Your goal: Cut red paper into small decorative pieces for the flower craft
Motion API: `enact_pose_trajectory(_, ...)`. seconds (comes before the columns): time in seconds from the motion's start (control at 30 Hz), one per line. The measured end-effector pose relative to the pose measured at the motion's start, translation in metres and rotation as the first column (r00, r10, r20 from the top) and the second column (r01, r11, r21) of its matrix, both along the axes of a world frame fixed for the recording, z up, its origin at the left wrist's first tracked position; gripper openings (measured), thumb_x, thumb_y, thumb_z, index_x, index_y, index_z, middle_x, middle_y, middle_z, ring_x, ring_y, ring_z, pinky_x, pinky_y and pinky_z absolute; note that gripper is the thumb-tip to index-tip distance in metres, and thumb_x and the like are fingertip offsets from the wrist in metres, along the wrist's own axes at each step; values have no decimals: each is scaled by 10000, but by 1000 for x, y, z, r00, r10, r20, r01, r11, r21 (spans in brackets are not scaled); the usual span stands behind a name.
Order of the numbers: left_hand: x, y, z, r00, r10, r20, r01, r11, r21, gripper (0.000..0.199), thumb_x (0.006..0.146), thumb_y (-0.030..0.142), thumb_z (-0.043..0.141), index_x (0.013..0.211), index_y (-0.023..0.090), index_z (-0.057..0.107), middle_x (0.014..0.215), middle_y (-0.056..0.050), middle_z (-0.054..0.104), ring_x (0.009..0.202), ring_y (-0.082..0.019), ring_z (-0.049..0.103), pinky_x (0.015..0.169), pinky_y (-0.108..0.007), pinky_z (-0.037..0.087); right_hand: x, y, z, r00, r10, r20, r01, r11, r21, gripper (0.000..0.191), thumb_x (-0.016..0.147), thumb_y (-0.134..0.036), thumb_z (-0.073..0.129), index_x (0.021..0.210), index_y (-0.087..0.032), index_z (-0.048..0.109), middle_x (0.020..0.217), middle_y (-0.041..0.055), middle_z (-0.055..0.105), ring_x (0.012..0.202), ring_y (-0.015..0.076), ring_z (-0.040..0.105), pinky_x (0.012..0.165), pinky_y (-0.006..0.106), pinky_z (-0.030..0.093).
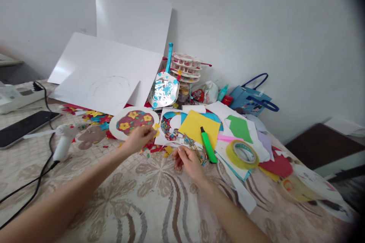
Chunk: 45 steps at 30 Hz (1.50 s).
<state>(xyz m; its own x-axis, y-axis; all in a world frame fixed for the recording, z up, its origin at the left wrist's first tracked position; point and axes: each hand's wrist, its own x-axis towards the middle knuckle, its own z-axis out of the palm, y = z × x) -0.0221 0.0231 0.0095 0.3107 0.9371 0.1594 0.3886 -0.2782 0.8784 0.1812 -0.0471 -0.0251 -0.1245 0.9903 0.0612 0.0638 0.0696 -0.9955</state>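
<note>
My left hand (pixel 140 137) is closed in a pinch on a small yellow paper flower (pixel 156 129). Just behind it lies a white scalloped card (pixel 116 124) with a reddish-brown centre and yellow flowers on it. Over the tablecloth, my right hand (pixel 188 161) hovers with loosely curled fingers, apart from one another, and nothing visible in them. Close to that hand are gold-handled scissors (pixel 196 148), a green utility knife (pixel 209 145) and a yellow paper sheet (pixel 192 125). Yellow and red paper scraps (pixel 168 152) lie between my hands.
At left are a glue gun (pixel 63 142) with its cord and a phone (pixel 28 126). White boards (pixel 97 79) lean on the wall. A round mirror-like craft piece (pixel 164 90) stands behind. Rolls of tape (pixel 242 154) and coloured paper (pixel 241 128) lie at right, near a blue bag (pixel 248 98).
</note>
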Motion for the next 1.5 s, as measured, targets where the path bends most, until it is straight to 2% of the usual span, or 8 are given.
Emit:
enact_pose_trajectory(0.2, -21, 35, -5, 967, 160, -196, -119, 971, 207, 267, 712, 368, 536, 531, 174, 515, 463, 30, 473, 465, -103, 413, 473, -217, 275, 0, -1, -1, 999, 47, 16, -47, 999, -15, 370, 826, -529, 447, 713, -193, 552, 614, -7, 540, 445, 104, 521, 367, 210, 354)
enact_pose_trajectory(0.67, -19, 36, -4, 951, 270, -151, -214, 927, 307, 153, 722, 331, 544, 733, 187, 593, 699, -35, 647, 640, -178, 563, 583, -239, 356, 2, -4, 1, 995, 70, 73, -71, 997, 11, 352, 848, -501, 426, 706, -199, 540, 599, -5, 527, 449, 108, 507, 384, 213, 363)
enact_pose_trajectory(0.87, -16, 18, -3, 919, 317, -236, -228, 912, 340, 255, 775, 404, 496, 790, 175, 608, 508, 15, 552, 493, -147, 507, 499, -231, 319, -2, -13, 10, 881, -57, 470, -130, 926, 356, 238, 868, -318, 442, 692, -196, 545, 660, 20, 550, 597, 140, 525, 545, 251, 413)
enact_pose_trajectory(1.0, -2, 4, -9, 971, 198, -134, -139, 923, 359, 336, 762, 368, 545, 1050, 196, 559, 771, -30, 659, 724, -187, 604, 654, -251, 420, -5, -19, 22, 847, -107, 521, -161, 882, 442, 133, 856, -225, 454, 793, -189, 565, 739, 20, 567, 669, 130, 530, 568, 223, 404)
enact_pose_trajectory(1.2, 15, -19, -16, 993, 14, -120, 22, 954, 297, 223, 789, 349, 536, 937, 196, 602, 823, -46, 678, 718, -183, 613, 660, -244, 441, 23, -10, 38, 818, -257, 514, -42, 865, 500, 129, 859, -221, 448, 824, -186, 567, 747, 13, 568, 628, 112, 531, 547, 203, 394)
enact_pose_trajectory(1.37, 23, -34, -7, 968, -45, -248, 110, 961, 255, 215, 811, 349, 488, 833, 192, 633, 686, -9, 661, 547, -136, 548, 549, -223, 411, 94, -8, 58, 616, -419, 667, 13, 852, 524, 140, 846, -235, 473, 763, -175, 569, 709, 14, 584, 633, 126, 537, 558, 213, 380)
enact_pose_trajectory(1.43, 26, -39, -3, 960, -79, -270, 149, 957, 248, 239, 826, 341, 454, 847, 187, 635, 701, -11, 666, 570, -132, 558, 570, -219, 423, 131, -17, 64, 440, -492, 751, 47, 848, 528, 178, 857, -255, 461, 749, -169, 574, 689, 17, 588, 638, 136, 545, 577, 221, 379)
enact_pose_trajectory(1.5, 27, -43, -1, 955, -97, -279, 170, 953, 252, 262, 839, 338, 423, 865, 186, 635, 724, -13, 670, 593, -130, 568, 577, -212, 429, 167, -31, 65, 168, -610, 775, 133, 793, 595, 198, 872, -263, 437, 801, -162, 591, 760, 46, 613, 706, 161, 569, 617, 240, 386)
